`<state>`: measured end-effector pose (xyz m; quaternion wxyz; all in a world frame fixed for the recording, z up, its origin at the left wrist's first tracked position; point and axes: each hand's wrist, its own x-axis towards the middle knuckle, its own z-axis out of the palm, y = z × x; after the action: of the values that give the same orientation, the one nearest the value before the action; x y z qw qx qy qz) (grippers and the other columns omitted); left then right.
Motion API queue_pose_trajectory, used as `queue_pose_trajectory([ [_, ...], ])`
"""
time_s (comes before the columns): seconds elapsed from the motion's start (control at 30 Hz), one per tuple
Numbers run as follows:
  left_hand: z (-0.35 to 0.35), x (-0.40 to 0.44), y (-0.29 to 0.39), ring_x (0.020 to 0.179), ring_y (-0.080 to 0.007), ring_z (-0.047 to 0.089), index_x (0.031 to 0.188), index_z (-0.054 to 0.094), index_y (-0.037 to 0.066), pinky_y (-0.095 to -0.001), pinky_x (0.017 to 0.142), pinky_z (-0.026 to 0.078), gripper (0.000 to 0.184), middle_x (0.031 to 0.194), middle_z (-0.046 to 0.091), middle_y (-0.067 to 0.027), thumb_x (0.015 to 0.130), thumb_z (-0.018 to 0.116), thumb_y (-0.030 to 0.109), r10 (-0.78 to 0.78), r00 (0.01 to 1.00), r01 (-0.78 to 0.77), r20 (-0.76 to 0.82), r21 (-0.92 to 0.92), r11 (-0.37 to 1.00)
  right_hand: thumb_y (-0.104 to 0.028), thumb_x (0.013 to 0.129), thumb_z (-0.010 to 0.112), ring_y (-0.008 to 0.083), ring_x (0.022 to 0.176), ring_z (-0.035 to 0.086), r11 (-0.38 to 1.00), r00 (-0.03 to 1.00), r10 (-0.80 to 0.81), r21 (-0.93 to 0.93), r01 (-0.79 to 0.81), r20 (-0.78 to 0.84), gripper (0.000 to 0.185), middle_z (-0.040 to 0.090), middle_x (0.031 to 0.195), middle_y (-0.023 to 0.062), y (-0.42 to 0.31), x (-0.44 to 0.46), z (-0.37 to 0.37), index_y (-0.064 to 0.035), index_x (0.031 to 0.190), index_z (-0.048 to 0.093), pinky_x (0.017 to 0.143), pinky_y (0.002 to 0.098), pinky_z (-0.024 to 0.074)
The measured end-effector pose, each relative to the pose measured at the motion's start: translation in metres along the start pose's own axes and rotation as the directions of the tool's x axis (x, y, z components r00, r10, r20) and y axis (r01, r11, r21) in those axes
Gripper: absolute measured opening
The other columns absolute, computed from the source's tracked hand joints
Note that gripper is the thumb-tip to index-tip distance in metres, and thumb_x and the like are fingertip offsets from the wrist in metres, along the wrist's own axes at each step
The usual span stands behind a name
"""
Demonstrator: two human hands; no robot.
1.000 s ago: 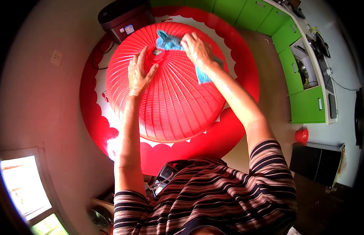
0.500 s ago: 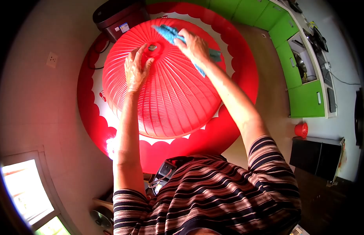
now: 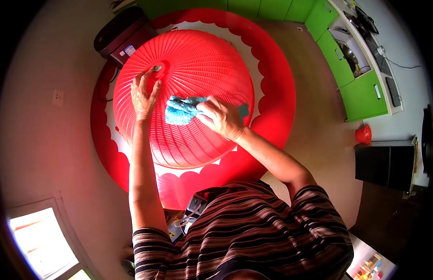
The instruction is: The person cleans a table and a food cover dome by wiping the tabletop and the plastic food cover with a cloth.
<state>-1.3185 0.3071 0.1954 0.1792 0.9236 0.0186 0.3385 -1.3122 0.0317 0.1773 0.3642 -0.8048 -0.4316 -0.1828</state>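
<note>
A large red ribbed dome cover (image 3: 202, 60) lies on a round red-and-white table (image 3: 277, 93). My left hand (image 3: 144, 94) rests on the dome with its fingers apart, just below the small hole at the top. A blue cloth (image 3: 179, 112) is pinched in my right hand (image 3: 220, 116) over the near part of the dome. Part of the cloth hangs out to the left of the fingers, and another bit shows behind the hand on the right.
A dark bin (image 3: 125, 37) stands beyond the table at the upper left. Green cabinets (image 3: 361, 95) line the back and right. Farther right are a red bucket (image 3: 363, 134) and a black cabinet (image 3: 386, 161). A bright window (image 3: 44, 240) is at the lower left.
My right hand has moved with the cloth from the far side of the dome toward me. My left hand stays near the top hole. The whole view has turned somewhat.
</note>
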Motion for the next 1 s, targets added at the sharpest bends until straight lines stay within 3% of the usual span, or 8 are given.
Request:
queue_pose_trajectory([
  [0.07,-0.003,0.000,0.004,0.117,-0.0318,0.054,0.126,0.062,0.012,-0.0444,0.102,0.042,0.041,0.123,0.059,-0.0136,0.089,0.069,0.028,-0.046,0.998,0.047,0.029,-0.022,0.999,-0.023,0.085,0.072,0.0214,0.068,0.064,0.999,0.999,0.040,0.012,-0.040,0.012,0.023,0.057,0.089,0.0026,0.010,0.016,0.007,-0.0163,0.099,0.056,0.051,0.0350,0.0539],
  [0.33,-0.007,0.002,0.007,0.117,-0.0330,0.054,0.126,0.062,0.015,-0.0449,0.102,0.042,0.047,0.126,0.057,-0.0139,0.083,0.074,0.029,-0.076,0.996,0.078,0.041,-0.063,0.995,-0.023,0.090,0.067,0.0275,0.075,0.066,0.985,0.985,0.165,-0.037,-0.167,-0.055,0.017,0.062,0.091,0.0089,0.093,0.129,0.032,-0.0138,0.100,0.057,0.057,0.0401,0.0527],
  [0.43,-0.007,0.002,0.007,0.118,-0.0337,0.054,0.126,0.063,0.014,-0.0459,0.102,0.042,0.049,0.125,0.057,-0.0144,0.080,0.075,0.027,-0.077,0.997,0.080,0.030,-0.101,0.992,-0.027,0.091,0.066,0.0268,0.077,0.066,0.996,0.983,0.055,-0.067,-0.067,-0.175,0.017,0.065,0.090,0.0089,0.132,0.160,0.040,-0.0137,0.098,0.058,0.058,0.0403,0.0527],
  [0.5,-0.007,0.001,0.010,0.119,-0.0330,0.053,0.126,0.063,0.013,-0.0452,0.103,0.042,0.047,0.126,0.057,-0.0142,0.083,0.074,0.027,-0.102,0.994,0.105,0.040,-0.092,0.990,-0.033,0.091,0.065,0.0289,0.085,0.068,0.924,0.937,0.337,-0.159,-0.348,-0.094,0.021,0.068,0.096,0.0079,0.152,0.175,0.047,-0.0150,0.101,0.060,0.065,0.0416,0.0537],
  [0.67,-0.006,-0.001,0.009,0.123,-0.0328,0.050,0.128,0.062,0.014,-0.0455,0.105,0.041,0.045,0.130,0.054,-0.0147,0.086,0.071,0.029,-0.125,0.991,0.127,0.051,-0.047,0.991,-0.042,0.090,0.061,0.0334,0.104,0.064,0.745,0.782,0.620,-0.261,-0.613,-0.065,0.031,0.067,0.108,0.0096,0.231,0.184,0.055,-0.0178,0.110,0.060,0.083,0.0491,0.0520],
  [0.8,-0.002,-0.002,0.008,0.123,-0.0333,0.050,0.129,0.062,0.014,-0.0466,0.105,0.039,0.046,0.131,0.053,-0.0152,0.088,0.070,0.033,-0.128,0.991,0.130,0.038,-0.050,0.990,-0.045,0.088,0.061,0.0304,0.105,0.065,0.712,0.721,0.693,-0.173,-0.681,0.012,0.033,0.069,0.112,0.0039,0.241,0.181,0.053,-0.0218,0.111,0.066,0.086,0.0466,0.0520],
  [0.93,0.001,-0.002,0.005,0.117,-0.0336,0.053,0.124,0.063,0.013,-0.0460,0.101,0.042,0.043,0.127,0.055,-0.0154,0.088,0.070,0.035,-0.068,0.998,0.068,-0.004,0.008,0.998,-0.046,0.087,0.063,0.0296,0.102,0.067,0.796,0.797,0.599,0.047,-0.603,0.081,0.032,0.072,0.105,0.0046,0.214,0.179,0.049,-0.0258,0.112,0.070,0.087,0.0435,0.0524],
  [1.0,0.002,-0.004,0.003,0.118,-0.0341,0.052,0.123,0.064,0.013,-0.0463,0.101,0.041,0.042,0.127,0.055,-0.0158,0.088,0.071,0.035,-0.069,0.998,0.069,0.000,0.000,0.998,-0.046,0.088,0.063,0.0285,0.099,0.068,0.758,0.752,0.651,-0.045,-0.651,0.102,0.035,0.073,0.104,0.0075,0.189,0.177,0.038,-0.0241,0.115,0.070,0.086,0.0411,0.0526],
])
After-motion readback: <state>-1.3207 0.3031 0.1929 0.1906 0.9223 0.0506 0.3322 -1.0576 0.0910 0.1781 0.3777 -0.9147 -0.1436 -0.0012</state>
